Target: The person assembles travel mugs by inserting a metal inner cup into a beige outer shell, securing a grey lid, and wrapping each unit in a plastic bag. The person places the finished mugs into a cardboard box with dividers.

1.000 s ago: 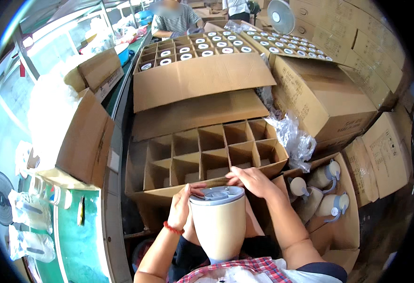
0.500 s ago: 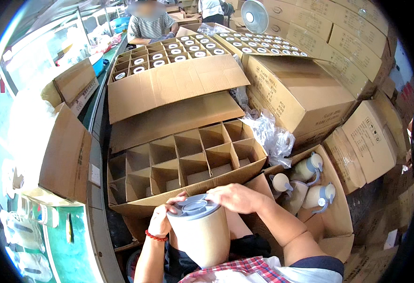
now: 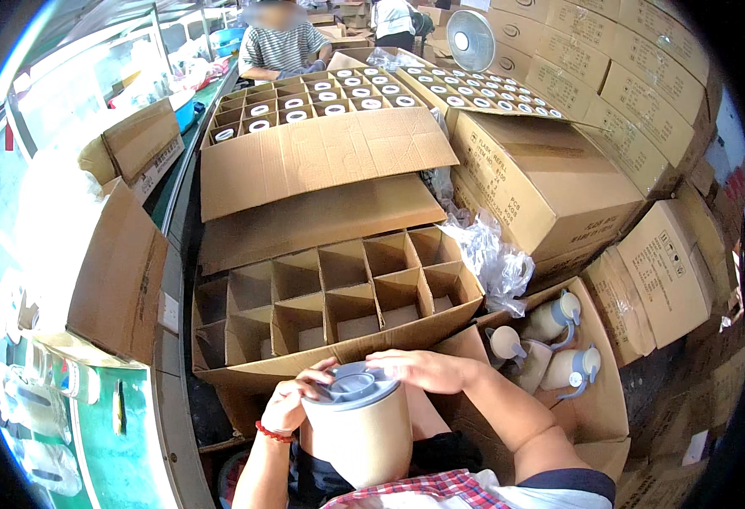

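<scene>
Pointing lid-up near the divided box (image 3: 304,360), the tall jug (image 3: 359,437) sat under the gripping left hand (image 3: 289,402) and flat, open right hand (image 3: 432,371).

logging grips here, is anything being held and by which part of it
The cream container, by its grey lid: left hand grips the left edge, right hand lies over the far right edge.

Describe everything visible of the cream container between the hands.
The cream container is smooth, round and apparently plastic, narrowing downward, under a grey lid with a raised ring. It is lid up at the person's lap, before the divided carton. The left hand and right hand touch the lid; the underside is hidden.
</scene>
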The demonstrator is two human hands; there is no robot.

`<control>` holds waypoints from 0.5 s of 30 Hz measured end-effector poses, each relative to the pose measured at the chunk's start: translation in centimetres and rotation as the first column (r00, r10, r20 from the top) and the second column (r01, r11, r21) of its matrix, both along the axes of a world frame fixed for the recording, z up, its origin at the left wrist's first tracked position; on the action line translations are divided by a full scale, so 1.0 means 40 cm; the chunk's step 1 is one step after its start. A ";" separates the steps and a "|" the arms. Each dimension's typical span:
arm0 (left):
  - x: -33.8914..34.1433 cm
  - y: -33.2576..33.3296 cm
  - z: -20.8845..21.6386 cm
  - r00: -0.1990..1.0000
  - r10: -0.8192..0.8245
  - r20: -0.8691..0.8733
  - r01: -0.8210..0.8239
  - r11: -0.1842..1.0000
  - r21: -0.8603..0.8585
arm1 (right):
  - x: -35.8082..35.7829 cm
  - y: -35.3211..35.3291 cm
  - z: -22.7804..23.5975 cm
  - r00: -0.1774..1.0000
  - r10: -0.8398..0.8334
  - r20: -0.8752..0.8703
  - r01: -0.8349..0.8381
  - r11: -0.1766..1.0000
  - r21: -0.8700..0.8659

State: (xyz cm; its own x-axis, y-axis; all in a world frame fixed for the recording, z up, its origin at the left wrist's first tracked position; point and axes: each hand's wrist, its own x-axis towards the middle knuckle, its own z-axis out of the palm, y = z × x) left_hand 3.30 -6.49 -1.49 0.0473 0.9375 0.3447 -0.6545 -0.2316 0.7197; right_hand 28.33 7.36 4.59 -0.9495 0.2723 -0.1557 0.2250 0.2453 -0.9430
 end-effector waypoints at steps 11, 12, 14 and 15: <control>0.237 0.051 0.316 -0.085 0.413 -0.907 -0.303 0.856 0.418 | -0.193 0.073 -0.199 0.803 -0.046 -0.595 -0.586 0.130 -0.800; 0.227 0.054 0.306 0.099 0.424 -0.900 -0.265 0.883 0.387 | -0.170 0.068 -0.200 0.881 -0.086 -0.464 -0.433 0.246 -0.867; 0.138 0.058 0.247 0.431 0.400 -0.809 -0.192 0.916 0.351 | -0.106 0.057 -0.184 0.962 -0.186 -0.201 -0.102 0.439 -0.893; 0.047 0.042 0.147 0.631 0.305 -0.713 -0.127 0.948 0.293 | -0.069 0.041 -0.126 0.986 -0.128 -0.110 0.016 0.720 -0.694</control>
